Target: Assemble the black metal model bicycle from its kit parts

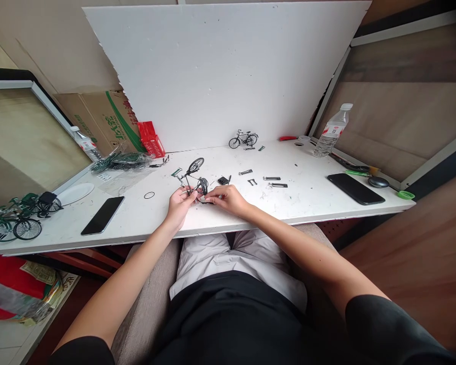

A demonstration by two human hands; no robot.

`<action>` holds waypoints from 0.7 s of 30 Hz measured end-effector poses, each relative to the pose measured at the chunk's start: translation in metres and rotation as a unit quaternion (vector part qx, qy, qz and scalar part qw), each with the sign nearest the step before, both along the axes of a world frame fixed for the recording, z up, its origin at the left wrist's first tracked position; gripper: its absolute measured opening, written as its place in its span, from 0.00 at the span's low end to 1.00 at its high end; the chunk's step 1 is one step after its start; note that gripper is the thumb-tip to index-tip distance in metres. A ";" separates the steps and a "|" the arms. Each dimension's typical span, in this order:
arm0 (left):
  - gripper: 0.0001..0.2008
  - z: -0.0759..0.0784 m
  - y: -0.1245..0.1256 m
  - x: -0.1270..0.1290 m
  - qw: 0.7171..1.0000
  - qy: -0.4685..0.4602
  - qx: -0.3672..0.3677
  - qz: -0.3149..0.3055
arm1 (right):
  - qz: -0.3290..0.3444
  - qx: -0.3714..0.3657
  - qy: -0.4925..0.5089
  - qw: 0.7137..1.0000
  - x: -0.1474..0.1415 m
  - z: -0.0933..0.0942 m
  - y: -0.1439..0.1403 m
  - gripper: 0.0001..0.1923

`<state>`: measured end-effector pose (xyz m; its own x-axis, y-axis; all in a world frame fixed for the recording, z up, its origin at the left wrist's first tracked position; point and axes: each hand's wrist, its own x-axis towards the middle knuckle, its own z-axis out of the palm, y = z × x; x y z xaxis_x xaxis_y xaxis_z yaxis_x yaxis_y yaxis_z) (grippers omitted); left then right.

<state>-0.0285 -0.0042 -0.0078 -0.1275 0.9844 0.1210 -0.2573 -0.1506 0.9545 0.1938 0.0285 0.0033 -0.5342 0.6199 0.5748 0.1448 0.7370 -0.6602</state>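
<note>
A partly built miniature bicycle (193, 178) with one black wheel raised stands on the white table (296, 203) just past my hands. My left hand (179, 202) grips its lower frame from the left. My right hand (228, 198) pinches a small part against the frame's rear end near the chain guard. Both hands rest on the tabletop close to its front edge. What exactly sits between my right fingertips is too small to make out.
A finished black model bicycle (243, 139) stands at the back. Loose metal parts (270, 181) lie to the right. Black phones lie at left (102, 215) and right (355, 188). A water bottle (332, 131), red box (151, 139), green model bicycles (19, 215) and bagged parts (121, 160) surround.
</note>
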 end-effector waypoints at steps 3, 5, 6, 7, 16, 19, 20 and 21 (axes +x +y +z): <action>0.35 0.002 -0.002 0.002 1.000 0.003 0.000 0.004 | 0.003 0.064 0.001 0.998 -0.004 -0.009 0.000 0.09; 0.35 0.004 -0.002 0.003 1.000 0.007 0.000 0.003 | 0.005 0.094 -0.020 0.995 -0.006 -0.013 0.000 0.09; 0.35 0.004 -0.003 0.004 1.000 0.008 0.001 0.001 | 0.006 0.108 -0.032 0.994 -0.007 -0.014 0.000 0.09; 0.35 0.004 -0.003 0.004 1.000 0.010 0.001 0.001 | 0.006 0.120 -0.040 0.992 -0.007 -0.016 0.000 0.09; 0.35 0.000 -0.001 0.004 0.999 0.033 0.005 -0.001 | -0.029 0.149 -0.029 0.988 -0.008 -0.017 0.001 0.20; 0.34 -0.001 0.000 0.003 0.999 0.035 0.009 -0.004 | -0.030 0.122 -0.019 0.992 -0.009 -0.014 -0.001 0.18; 0.34 -0.001 0.000 0.003 0.999 0.035 0.011 -0.006 | -0.028 0.111 -0.014 0.993 -0.009 -0.013 -0.002 0.16; 0.34 -0.001 0.000 0.004 0.999 0.035 0.013 -0.006 | -0.026 0.099 -0.010 0.995 -0.009 -0.012 -0.002 0.14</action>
